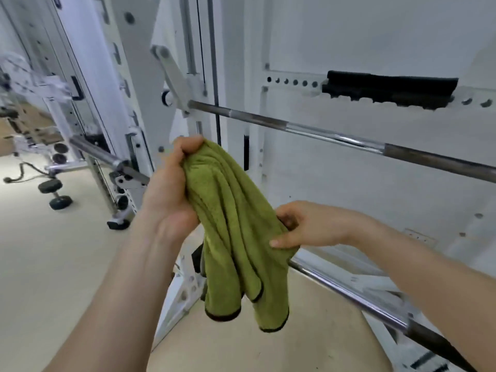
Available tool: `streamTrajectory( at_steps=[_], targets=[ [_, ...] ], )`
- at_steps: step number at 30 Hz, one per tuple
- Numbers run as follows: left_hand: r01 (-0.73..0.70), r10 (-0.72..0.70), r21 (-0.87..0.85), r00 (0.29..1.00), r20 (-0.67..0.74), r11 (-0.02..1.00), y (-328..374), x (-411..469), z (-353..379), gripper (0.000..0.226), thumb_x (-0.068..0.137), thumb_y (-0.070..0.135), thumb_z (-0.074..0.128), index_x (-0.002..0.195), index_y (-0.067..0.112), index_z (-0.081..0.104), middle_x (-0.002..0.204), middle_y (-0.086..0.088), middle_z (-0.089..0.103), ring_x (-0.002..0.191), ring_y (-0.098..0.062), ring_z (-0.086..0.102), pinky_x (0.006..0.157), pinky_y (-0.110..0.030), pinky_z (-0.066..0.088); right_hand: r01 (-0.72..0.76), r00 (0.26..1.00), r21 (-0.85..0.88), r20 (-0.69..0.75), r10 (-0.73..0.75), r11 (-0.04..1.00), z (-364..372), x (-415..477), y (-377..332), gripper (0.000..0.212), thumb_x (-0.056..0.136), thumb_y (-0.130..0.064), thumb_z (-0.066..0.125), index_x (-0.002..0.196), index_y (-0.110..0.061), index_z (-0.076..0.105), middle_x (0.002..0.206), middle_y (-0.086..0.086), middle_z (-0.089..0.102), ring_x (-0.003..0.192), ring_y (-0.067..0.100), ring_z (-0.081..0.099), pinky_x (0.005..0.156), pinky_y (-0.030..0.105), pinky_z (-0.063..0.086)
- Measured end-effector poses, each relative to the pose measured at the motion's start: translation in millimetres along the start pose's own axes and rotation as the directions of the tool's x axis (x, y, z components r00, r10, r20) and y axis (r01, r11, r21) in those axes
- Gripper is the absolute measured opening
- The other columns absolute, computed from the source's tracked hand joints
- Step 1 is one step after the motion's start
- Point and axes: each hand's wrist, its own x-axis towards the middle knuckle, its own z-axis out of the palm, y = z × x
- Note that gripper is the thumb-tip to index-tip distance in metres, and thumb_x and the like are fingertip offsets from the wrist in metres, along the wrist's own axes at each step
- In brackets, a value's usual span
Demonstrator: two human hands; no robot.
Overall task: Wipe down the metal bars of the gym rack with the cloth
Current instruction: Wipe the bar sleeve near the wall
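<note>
My left hand [171, 189] is closed in a fist around the bunched top of the green cloth [236, 237], just left of the middle of my view. My right hand [308, 226] pinches the cloth's edge at its 3 o'clock side, with the thumb on the front face and the fingers curled behind. The cloth hangs in folds between the two grips. Its long axis runs from the fist at 11 o'clock down to 5 o'clock, where its dark-trimmed corners dangle free.

The upper bar [335, 136] of the gym rack [139, 76] lies above the cloth at 1 o'clock. It starts at a white bracket and slants from 10 o'clock toward 4 o'clock, reaching the right edge of my view. It has a bright chrome stretch between duller brown lengths. The lower bar [349, 294] comes out from behind the cloth, below my right hand, and runs toward the 5 o'clock corner. The cloth hangs in front of it, and I cannot tell whether they touch.

A black pad [389, 89] sits on a perforated white rail at 2 o'clock. At 9 o'clock a third bar's sleeve [94, 151] points toward me, and a dumbbell [55, 194] lies on the pale floor [53, 264] beyond it.
</note>
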Motion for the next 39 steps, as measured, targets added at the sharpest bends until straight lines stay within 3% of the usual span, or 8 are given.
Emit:
streamTrajectory(
  at_steps=[3,7,15,20,23,25,32,39],
  targets=[
    [-0.076,0.080,0.091,0.996,-0.049,0.993,9.7,42.3,-19.4,0.027,0.088,0.026,0.059,0.065,0.014,0.063,0.066,-0.002,0.061,0.065,-0.019,0.062,0.079,-0.038,0.055,-0.028,0.989,-0.091,0.145,0.041,0.995,-12.5,45.3,8.1,0.028,0.088,-0.032,0.070,0.111,-0.015,0.068,0.111,-0.001,0.072,0.103,0.018,0.068,0.093,0.035,0.053],
    [-0.134,0.207,0.454,0.971,-0.116,0.881,10.3,100.2,-55.1,0.017,0.094,0.026,0.059,0.089,0.016,0.071,0.086,-0.008,0.073,0.085,-0.026,0.070,0.079,-0.039,0.058,0.003,0.998,0.107,0.063,-0.009,0.994,-40.8,106.6,-11.1,0.035,0.088,-0.041,0.066,0.106,-0.011,0.069,0.105,0.004,0.074,0.096,0.021,0.071,0.090,0.036,0.055],
    [-0.010,0.249,1.000,0.969,0.005,0.019,31.3,182.1,-123.7,0.044,0.088,0.020,0.060,0.126,0.038,0.047,0.100,0.006,0.064,0.092,-0.014,0.062,0.087,-0.041,0.051,0.227,0.969,0.762,-0.115,-0.219,0.606,-67.8,214.9,-63.3,0.020,0.093,-0.017,0.058,0.103,-0.002,0.066,0.097,0.011,0.071,0.093,0.023,0.069,0.083,0.034,0.056],
    [-0.353,0.442,0.873,0.878,0.185,0.337,69.3,218.3,-134.1,0.027,0.088,0.019,0.068,0.110,0.033,0.062,0.101,0.012,0.067,0.092,-0.004,0.063,0.076,-0.020,0.053,0.270,0.938,0.836,-0.115,-0.328,0.478,-69.8,274.8,-95.5,0.034,0.087,0.000,0.055,0.122,0.001,0.058,0.110,0.017,0.065,0.106,0.032,0.063,0.094,0.044,0.052],
    [-0.406,0.485,0.636,0.873,0.057,0.656,103.9,233.4,-149.5,0.016,0.095,0.015,0.055,0.089,0.027,0.064,0.068,0.015,0.067,0.062,0.001,0.061,0.056,-0.013,0.050,0.288,0.929,0.855,-0.139,-0.343,0.432,-65.3,316.4,-126.0,0.039,0.088,-0.001,0.052,0.127,0.001,0.056,0.117,0.018,0.064,0.110,0.033,0.062,0.096,0.045,0.051],
    [-0.420,0.524,0.561,0.851,-0.029,0.713,131.9,248.2,-178.0,0.015,0.097,0.025,0.050,0.088,0.020,0.061,0.061,0.012,0.062,0.055,-0.001,0.056,0.050,-0.013,0.047,0.303,0.929,0.851,-0.163,-0.331,0.429,-57.5,348.2,-147.6,0.038,0.089,-0.003,0.051,0.127,-0.002,0.057,0.118,0.016,0.065,0.109,0.031,0.064,0.095,0.045,0.052],
    [-0.459,0.281,0.681,0.888,0.363,0.571,242.4,304.8,-300.2,0.066,0.052,0.081,0.069,0.099,0.035,0.058,0.092,0.007,0.069,0.081,-0.009,0.066,0.068,-0.019,0.051,0.446,0.893,0.825,-0.384,-0.237,0.347,-20.5,480.8,-229.0,0.042,0.085,-0.004,0.054,0.127,-0.005,0.056,0.121,0.022,0.065,0.111,0.038,0.063,0.094,0.053,0.051],
    [-0.386,0.465,0.895,0.849,0.250,0.223,295.9,372.5,-342.6,0.046,0.079,0.064,0.052,0.080,0.018,0.062,0.066,0.005,0.061,0.063,-0.006,0.056,0.061,-0.027,0.044,0.475,0.878,0.864,-0.454,-0.153,0.167,-11.5,571.1,-263.9,0.025,0.082,0.007,0.052,0.101,-0.005,0.061,0.103,0.017,0.065,0.103,0.033,0.064,0.089,0.041,0.055]
  ],
)
